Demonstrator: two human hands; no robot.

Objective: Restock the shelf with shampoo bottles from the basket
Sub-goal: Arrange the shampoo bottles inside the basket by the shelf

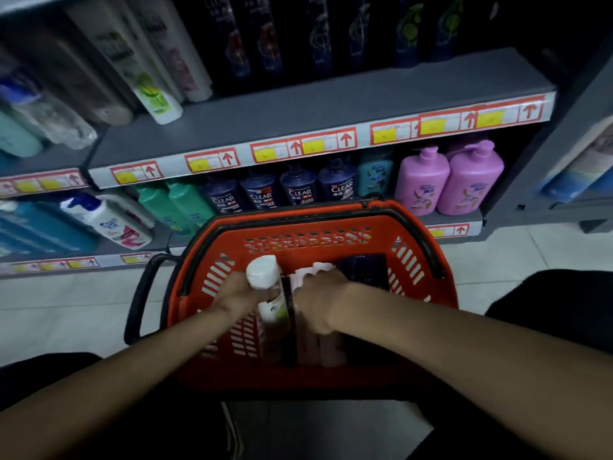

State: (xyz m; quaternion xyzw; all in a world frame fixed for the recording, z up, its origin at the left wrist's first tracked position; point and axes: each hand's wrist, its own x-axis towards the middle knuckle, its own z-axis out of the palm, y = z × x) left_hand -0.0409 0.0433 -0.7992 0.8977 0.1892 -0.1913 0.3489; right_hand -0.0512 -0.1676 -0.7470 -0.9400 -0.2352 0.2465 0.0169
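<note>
Both hands in red basket [331, 224] on floor below shelf [298, 114]. Left hand [237, 295] wrapped round white shampoo bottle [267, 287], cap up. Right hand [320, 298] curled on pink bottles [310, 343]; grip prob. closed, view too dim.

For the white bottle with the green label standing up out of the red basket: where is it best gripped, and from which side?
Probably around the upper body just below the cap, coming from the left. The white bottle stands taller than the pink bottles packed against its right, so its top is exposed, and the left hand already has its grip there. The right hand rests on the pink bottles inside the basket.
</note>
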